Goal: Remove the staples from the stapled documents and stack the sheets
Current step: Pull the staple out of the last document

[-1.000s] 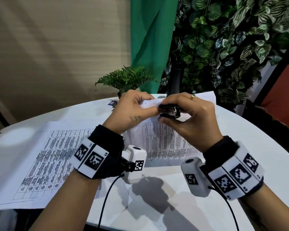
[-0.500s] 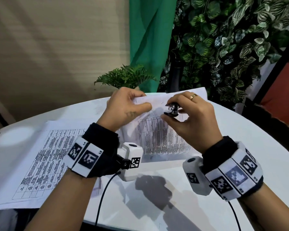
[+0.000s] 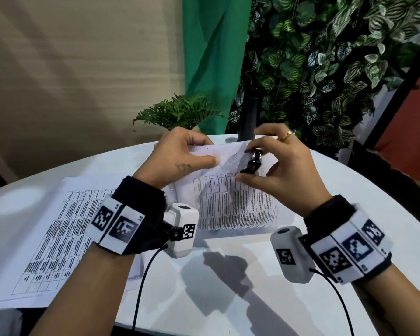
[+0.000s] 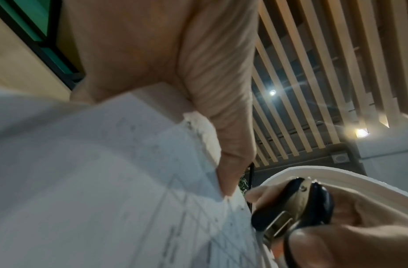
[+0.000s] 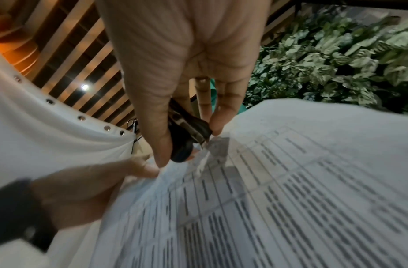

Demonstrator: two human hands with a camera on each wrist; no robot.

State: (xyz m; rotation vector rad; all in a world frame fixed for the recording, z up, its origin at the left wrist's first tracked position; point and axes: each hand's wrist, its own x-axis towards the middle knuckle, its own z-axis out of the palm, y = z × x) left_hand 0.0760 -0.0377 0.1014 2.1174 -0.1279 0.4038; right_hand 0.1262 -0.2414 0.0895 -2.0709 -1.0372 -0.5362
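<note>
A stapled document (image 3: 233, 197) of printed tables is lifted at its far edge above the round white table (image 3: 252, 287). My left hand (image 3: 180, 156) pinches its top left corner (image 4: 198, 130) between thumb and fingers. My right hand (image 3: 277, 166) grips a black and metal staple remover (image 3: 251, 163), thumb below and fingers above. The remover (image 5: 187, 130) points its metal tip down at the paper's upper edge (image 5: 290, 163) close to the left thumb. In the left wrist view the remover (image 4: 296, 204) sits just right of the pinched corner. No staple shows clearly.
A second sheet (image 3: 46, 238) of tables lies flat on the table's left part. A small potted fern (image 3: 177, 112) stands at the far edge, with a black post (image 3: 250, 112) and leafy wall (image 3: 337, 57) behind. The table's near right part shows bare white surface.
The right hand has turned the staple remover from lying flat at the corner to standing nearly upright, and shifted right. Both hands and the paper's edge have risen slightly.
</note>
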